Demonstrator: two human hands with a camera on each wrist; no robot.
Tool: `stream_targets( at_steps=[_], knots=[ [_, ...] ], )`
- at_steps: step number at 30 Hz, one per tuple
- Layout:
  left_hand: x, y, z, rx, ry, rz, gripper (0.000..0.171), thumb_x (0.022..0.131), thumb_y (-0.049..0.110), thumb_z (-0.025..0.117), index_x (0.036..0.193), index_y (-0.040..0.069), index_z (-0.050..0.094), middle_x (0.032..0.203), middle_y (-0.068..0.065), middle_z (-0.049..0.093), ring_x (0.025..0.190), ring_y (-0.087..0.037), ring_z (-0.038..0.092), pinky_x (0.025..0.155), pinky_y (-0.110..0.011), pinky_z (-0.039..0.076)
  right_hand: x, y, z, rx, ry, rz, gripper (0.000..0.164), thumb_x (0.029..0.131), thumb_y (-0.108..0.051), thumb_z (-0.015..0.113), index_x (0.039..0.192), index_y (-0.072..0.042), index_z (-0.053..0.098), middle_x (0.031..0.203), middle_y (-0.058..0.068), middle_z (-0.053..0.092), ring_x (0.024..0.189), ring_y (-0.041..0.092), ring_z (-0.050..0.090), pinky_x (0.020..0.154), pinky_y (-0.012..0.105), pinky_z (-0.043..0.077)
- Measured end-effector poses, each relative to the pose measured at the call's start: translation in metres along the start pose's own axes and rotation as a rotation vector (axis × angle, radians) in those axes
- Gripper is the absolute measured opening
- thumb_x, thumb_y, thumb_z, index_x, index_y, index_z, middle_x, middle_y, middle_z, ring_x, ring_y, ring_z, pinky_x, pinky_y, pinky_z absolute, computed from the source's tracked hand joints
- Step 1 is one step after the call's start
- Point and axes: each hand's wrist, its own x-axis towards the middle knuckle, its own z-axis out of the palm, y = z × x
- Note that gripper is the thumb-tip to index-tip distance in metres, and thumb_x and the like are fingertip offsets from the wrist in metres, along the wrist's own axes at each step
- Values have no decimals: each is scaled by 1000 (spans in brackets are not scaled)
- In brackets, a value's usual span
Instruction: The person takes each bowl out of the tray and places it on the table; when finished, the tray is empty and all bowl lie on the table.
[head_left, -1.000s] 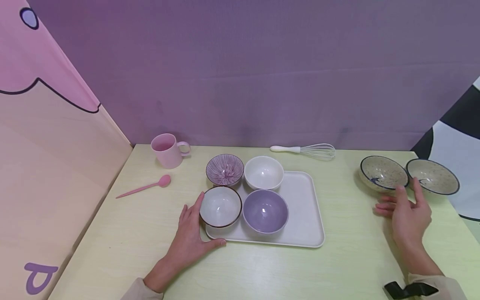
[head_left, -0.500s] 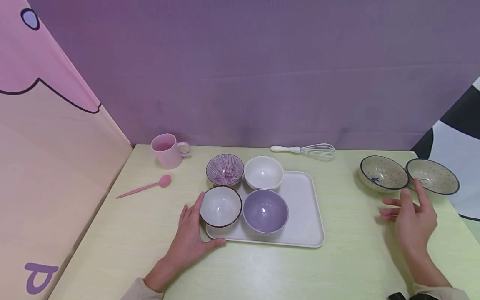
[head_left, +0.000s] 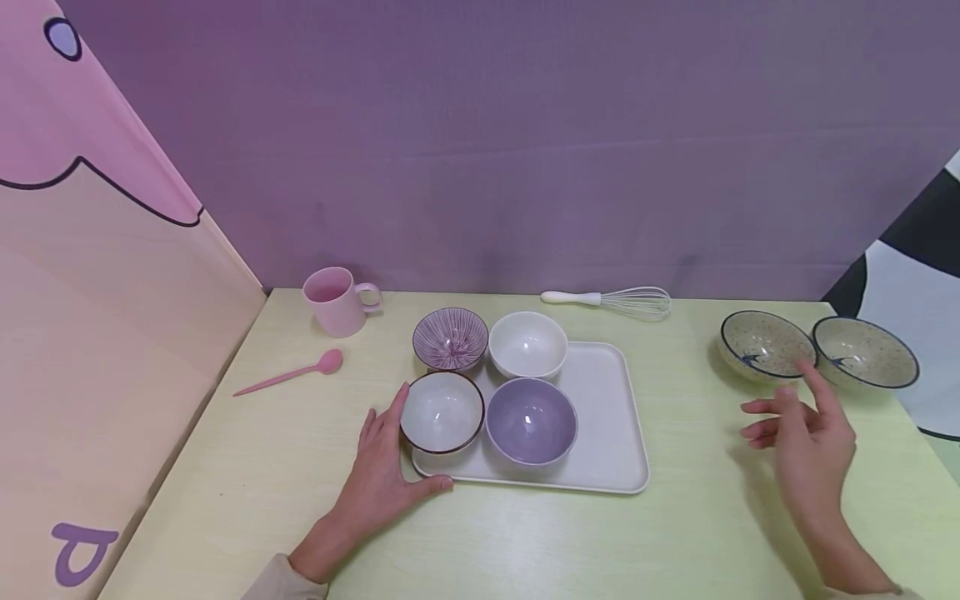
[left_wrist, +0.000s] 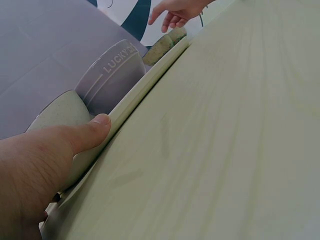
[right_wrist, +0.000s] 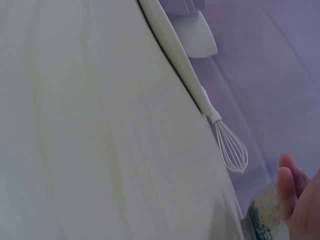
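My left hand [head_left: 381,479] rests against a white bowl with a brown rim [head_left: 442,412]. Its fingers lie along the bowl's left side, and the thumb stretches along the front edge of a white tray [head_left: 603,417]. On the tray a lilac bowl [head_left: 531,421] sits to the right of that bowl; the left wrist view shows lettering on its side. Over the table at the right, my right hand [head_left: 813,454] holds nothing, its fingers loosely bent. The index fingertip overlaps the rim of a speckled bowl [head_left: 765,342]; contact cannot be told. A second speckled bowl [head_left: 870,354] stands beside it.
Behind the front bowls are a purple-striped bowl [head_left: 450,337] and a plain white bowl [head_left: 528,343]. A pink mug [head_left: 335,304] and a pink spoon [head_left: 300,372] are at the left. A white whisk [head_left: 607,300] lies along the back edge, near the purple backdrop [head_left: 480,167].
My right hand first drew back a little toward the front and right, then shifted left. The left hand and the bowls stay where they were.
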Motion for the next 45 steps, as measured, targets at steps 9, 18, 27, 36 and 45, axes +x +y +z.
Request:
stream_targets(
  at_steps=[9,18,27,36,45],
  knots=[
    [1,-1,0,-1,-1,5,148,67,43,107,179,15,14,169,-22,46,162,-40,39,140,-57,9,-22,-8,20,-109,-178,-87,50,113,-4,59,161,-16,60,79,-4,81,52,11,70,50,18,59],
    [1,-2,1,-4,-3,3,149,67,44,107,179,15,15,168,-22,47,161,-40,39,140,-56,8,-37,-15,38,-152,-320,-146,52,112,1,60,161,-13,59,83,-4,81,55,11,70,53,18,59],
    [0,-2,0,0,12,29,148,67,46,107,178,14,16,167,-23,49,159,-40,42,140,-58,10,-49,-16,52,-268,-443,-172,51,113,-1,59,162,-14,58,84,-1,80,57,15,70,53,22,60],
    [0,-2,1,-5,7,20,148,67,44,107,178,13,16,167,-23,48,160,-41,41,140,-58,10,-60,-14,70,-320,-539,-197,50,113,-1,60,161,-9,57,85,5,79,58,20,69,54,25,60],
    [1,-3,1,-4,10,17,147,67,44,107,179,14,17,169,-22,47,161,-42,40,140,-59,11,-69,-7,84,-327,-639,-200,51,112,-1,62,162,-8,55,89,12,78,61,22,70,54,29,62]
  ],
)
